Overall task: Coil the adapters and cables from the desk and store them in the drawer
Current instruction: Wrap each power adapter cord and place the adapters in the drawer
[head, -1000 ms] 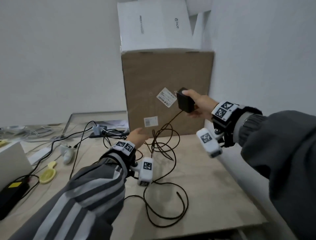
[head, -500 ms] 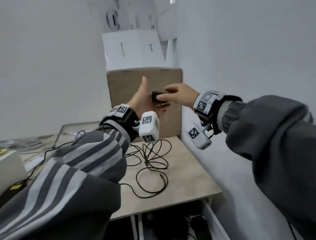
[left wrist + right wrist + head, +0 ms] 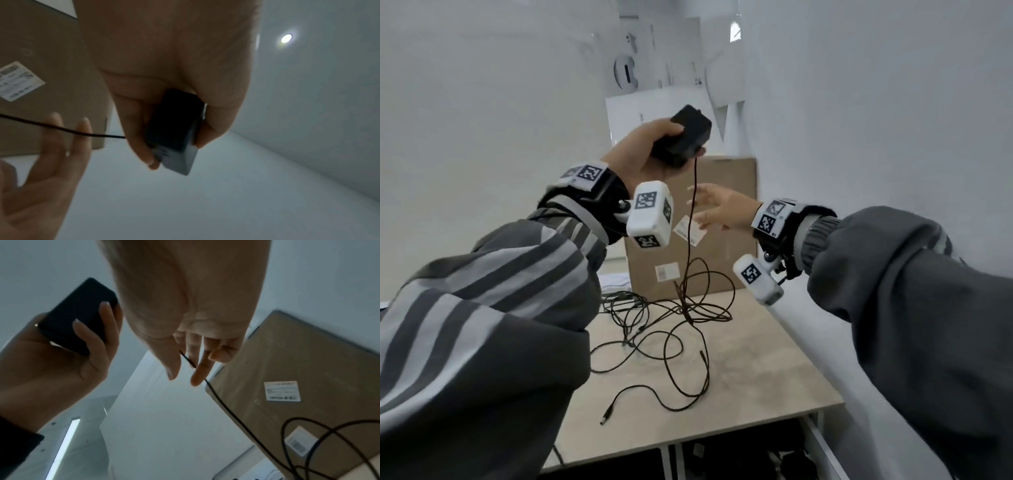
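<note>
My left hand [image 3: 681,144] is raised high above the desk and grips a black power adapter [image 3: 693,126], also seen as a black block [image 3: 174,123] in the left wrist view. Its thin black cable [image 3: 691,212] hangs straight down into a loose tangle [image 3: 674,329] on the wooden desk [image 3: 756,370]. Lower and to the right is my right hand [image 3: 700,205], fingers spread and nearly straight. The cable [image 3: 190,361] runs between its thumb and index finger. The cable's plug end [image 3: 606,416] lies near the desk's front edge.
A tall cardboard box [image 3: 719,260] stands at the back of the desk with a white box [image 3: 633,116] on top. A white wall runs along the right side. More dark cables [image 3: 619,301] lie left of the tangle. Dark items [image 3: 739,455] sit below the desk front.
The adapter has passed from my right hand to my left, which has lifted it higher. My right hand has let go and dropped to the hanging cable. More cable is off the desk.
</note>
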### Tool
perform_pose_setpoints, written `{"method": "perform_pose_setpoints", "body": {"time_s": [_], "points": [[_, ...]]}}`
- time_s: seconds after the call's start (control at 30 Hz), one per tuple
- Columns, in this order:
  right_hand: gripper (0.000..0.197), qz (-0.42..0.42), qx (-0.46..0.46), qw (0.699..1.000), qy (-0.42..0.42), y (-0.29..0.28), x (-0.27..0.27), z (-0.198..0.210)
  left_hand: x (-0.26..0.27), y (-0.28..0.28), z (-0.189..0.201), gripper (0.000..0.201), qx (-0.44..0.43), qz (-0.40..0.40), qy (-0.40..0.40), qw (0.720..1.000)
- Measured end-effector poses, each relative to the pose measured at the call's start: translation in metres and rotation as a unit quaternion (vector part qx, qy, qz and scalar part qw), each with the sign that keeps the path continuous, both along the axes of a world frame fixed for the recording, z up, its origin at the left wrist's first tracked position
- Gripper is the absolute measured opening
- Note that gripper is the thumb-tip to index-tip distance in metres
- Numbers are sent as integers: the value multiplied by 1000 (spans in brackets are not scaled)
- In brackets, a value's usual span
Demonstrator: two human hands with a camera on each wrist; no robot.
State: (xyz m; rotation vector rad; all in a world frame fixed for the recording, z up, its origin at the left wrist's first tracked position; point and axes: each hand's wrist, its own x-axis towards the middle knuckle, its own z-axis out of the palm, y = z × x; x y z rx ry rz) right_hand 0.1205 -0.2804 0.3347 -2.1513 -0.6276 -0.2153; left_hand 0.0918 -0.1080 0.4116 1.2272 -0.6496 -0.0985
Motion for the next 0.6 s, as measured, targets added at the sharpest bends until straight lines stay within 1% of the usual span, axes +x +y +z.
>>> {"method": "perform_pose_setpoints", "body": {"time_s": [0.1,0.13,0.2,0.23,0.27,0.3,0.33,0.4,0.47,0.5,0.53,0.6], "points": [[17,56,34,998,19,18,12,7,4,16,15,29,-45,5,-36,998],[11,69,41,996,43,22,16,6,7,22,16,28,-46,19,-49,998],[12,64,35,993,96,28,21,0,15,32,12,30,-42,50,-65,996],[15,43,24,993,110,28,24,-1,21,37,8,33,-38,66,-65,995],[18,11,18,994,107,26,28,6,26,41,4,35,-37,86,-62,994],[21,-29,16,996,78,24,28,19,32,46,1,34,-41,110,-58,991],[22,-78,21,996,23,18,35,42,37,51,-2,32,-51,136,-53,988],[19,-162,70,979,-102,6,34,103,47,61,-8,30,-66,170,-37,983],[16,-169,140,958,-183,2,19,157,52,64,-16,26,-48,171,-28,984],[17,-152,169,955,-193,4,13,172,54,62,-22,23,-39,162,-26,986],[19,-128,172,959,-185,8,10,177,55,58,-27,21,-32,154,-22,987],[19,-109,95,979,-144,16,3,166,55,46,-37,18,-29,143,-10,989]]}}
